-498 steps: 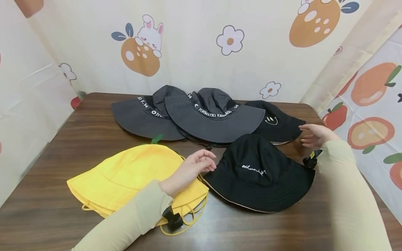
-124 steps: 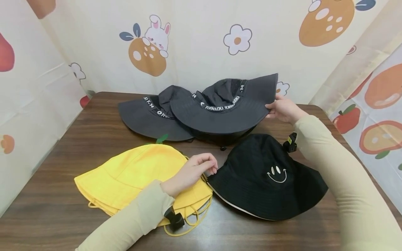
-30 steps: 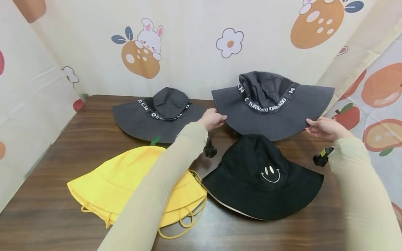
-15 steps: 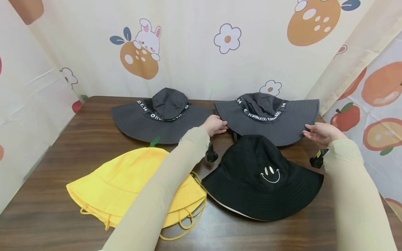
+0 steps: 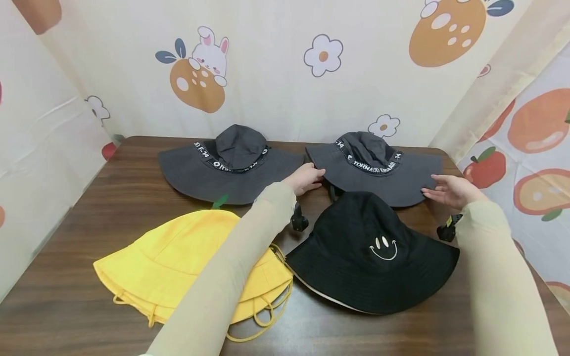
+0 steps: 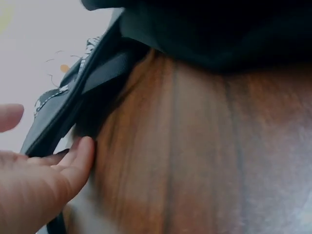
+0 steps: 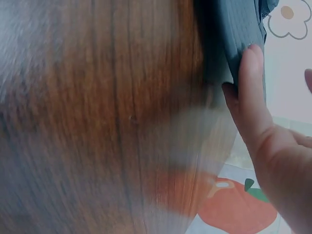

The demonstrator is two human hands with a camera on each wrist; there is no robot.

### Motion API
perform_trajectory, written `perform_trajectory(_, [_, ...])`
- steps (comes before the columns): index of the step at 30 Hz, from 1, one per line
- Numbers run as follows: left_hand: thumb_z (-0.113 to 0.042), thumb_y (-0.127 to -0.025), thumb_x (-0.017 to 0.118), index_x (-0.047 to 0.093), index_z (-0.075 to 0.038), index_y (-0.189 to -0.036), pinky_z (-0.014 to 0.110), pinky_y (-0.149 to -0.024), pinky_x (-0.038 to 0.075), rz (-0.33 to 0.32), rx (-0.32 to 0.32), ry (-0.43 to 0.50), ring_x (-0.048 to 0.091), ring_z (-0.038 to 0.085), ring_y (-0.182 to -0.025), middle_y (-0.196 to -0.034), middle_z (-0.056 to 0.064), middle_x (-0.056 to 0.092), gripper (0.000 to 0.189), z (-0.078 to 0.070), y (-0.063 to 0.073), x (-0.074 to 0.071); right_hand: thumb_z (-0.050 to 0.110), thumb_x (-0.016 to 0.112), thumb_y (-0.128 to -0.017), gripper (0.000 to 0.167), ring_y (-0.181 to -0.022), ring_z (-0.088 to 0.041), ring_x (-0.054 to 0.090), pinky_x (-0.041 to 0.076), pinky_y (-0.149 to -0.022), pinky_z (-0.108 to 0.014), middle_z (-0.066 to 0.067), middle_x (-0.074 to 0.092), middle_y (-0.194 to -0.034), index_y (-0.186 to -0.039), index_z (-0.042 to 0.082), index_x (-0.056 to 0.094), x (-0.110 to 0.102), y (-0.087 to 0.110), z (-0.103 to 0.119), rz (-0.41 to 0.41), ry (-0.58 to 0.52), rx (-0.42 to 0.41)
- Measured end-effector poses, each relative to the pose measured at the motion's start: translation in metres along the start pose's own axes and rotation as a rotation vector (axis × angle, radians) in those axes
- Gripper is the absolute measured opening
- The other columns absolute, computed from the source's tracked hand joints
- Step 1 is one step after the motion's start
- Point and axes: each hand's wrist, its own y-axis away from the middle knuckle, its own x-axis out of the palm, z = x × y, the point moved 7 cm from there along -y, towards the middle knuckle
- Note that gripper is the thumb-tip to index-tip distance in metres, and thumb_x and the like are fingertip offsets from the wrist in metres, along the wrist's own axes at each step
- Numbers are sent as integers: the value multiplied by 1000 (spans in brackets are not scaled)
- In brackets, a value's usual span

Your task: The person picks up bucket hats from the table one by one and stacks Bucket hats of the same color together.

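Note:
At the back right of the table lies a dark grey wide-brimmed hat [image 5: 374,173] with white lettering on its band. By the left edge of its brim is my left hand [image 5: 305,179]; in the left wrist view the thumb stands apart from the brim and the fingers [image 6: 80,161] reach under it. My right hand [image 5: 451,190] is at the right end of the brim. Straight fingers [image 7: 251,83] touch the brim in the right wrist view, with the thumb held away. A second grey lettered hat [image 5: 240,183] sits at the back left.
A black bucket hat [image 5: 343,262] with a stitched smiley lies at front right. Yellow hats [image 5: 178,247] with cords lie stacked at front left, partly behind my left forearm. The wooden table [image 5: 58,277] ends at a patterned curtain [image 5: 276,89].
The black smiley hat came from the back onto the front-right place. I lifted the right grey hat off the other, moved it right and lowered it; both hands have loosened from its brim.

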Motion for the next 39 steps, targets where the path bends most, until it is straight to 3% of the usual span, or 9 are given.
perform_trajectory(3, [-16, -101, 43, -4, -8, -151, 35, -112, 31, 15, 5, 3, 21, 21, -144, -160, 7, 1, 69, 0, -9, -1, 34, 41, -98, 88, -78, -11, 65, 46, -94, -18, 2, -49, -139, -136, 27, -38, 3, 0, 3, 9, 45, -48])
perform_trajectory(7, [-25, -96, 56, 5, -16, -153, 32, -105, 39, 36, 56, 38, 29, 14, -140, -159, -2, 7, 77, 20, -58, -14, 35, 42, -98, 89, -78, -10, 64, 44, -96, -18, 2, -49, -138, -135, 29, -39, 6, 1, 4, 16, 50, -66])
perform_trajectory(10, [-25, -98, 53, 6, -16, -153, 32, -107, 38, 37, 50, 70, 26, 15, -141, -159, -4, 5, 73, 21, -59, -15, 36, 42, -98, 91, -78, -8, 63, 44, -97, -18, 1, -48, -139, -134, 25, -41, 6, 1, 4, 15, 85, -81])
perform_trajectory(14, [-20, -103, 41, 6, -10, -152, 37, -116, 24, -11, -1, 95, 11, 22, -146, -160, 0, -3, 61, -2, -4, -4, 37, 42, -98, 93, -78, -5, 62, 44, -96, -17, -3, -47, -141, -134, 20, -42, 7, 1, 3, 9, 176, -100])
perform_trajectory(24, [-17, -100, 42, 37, -6, -144, 34, -107, 37, -248, 124, 86, 41, 25, -133, -147, 11, 39, 45, -33, 20, -27, 42, 24, -102, 76, -78, 12, 54, 49, -87, -18, -36, -23, -146, -144, -2, -20, 18, 17, 21, -73, 779, -150])
perform_trajectory(28, [-16, -100, 42, 44, -4, -137, 31, -100, 44, -236, 199, 121, 51, 24, -123, -135, 12, 53, 39, -51, 42, -24, 40, 29, -102, 58, -82, 11, 56, 50, -82, -16, -32, 15, -150, -150, 11, 17, 35, 28, 35, -58, 775, -245])
perform_trajectory(31, [-17, -101, 42, 47, -2, -133, 25, -88, 46, -166, 244, 128, 57, 21, -112, -125, 11, 58, 36, -59, 62, -18, 32, 37, -102, 26, -85, 4, 61, 51, -77, -16, -6, 57, -125, -122, 27, 53, 57, 37, 45, 22, 631, -381])
perform_trajectory(33, [-15, -101, 41, 48, 1, -130, 21, -80, 45, -105, 275, 133, 58, 18, -102, -117, 11, 59, 34, -59, 77, -13, 26, 43, -101, 20, -86, -1, 65, 52, -74, -18, 12, 64, -100, -101, 30, 62, 72, 48, 49, 87, 511, -481])
perform_trajectory(39, [-9, -100, 37, 45, 5, -127, 25, -85, 47, 40, 316, 64, 58, 17, -96, -106, 9, 58, 31, -41, 130, 0, 9, 40, -101, 29, -89, -8, 68, 53, -77, -18, 1, 72, -98, -108, 16, 67, 114, 94, 37, 248, 384, -730])
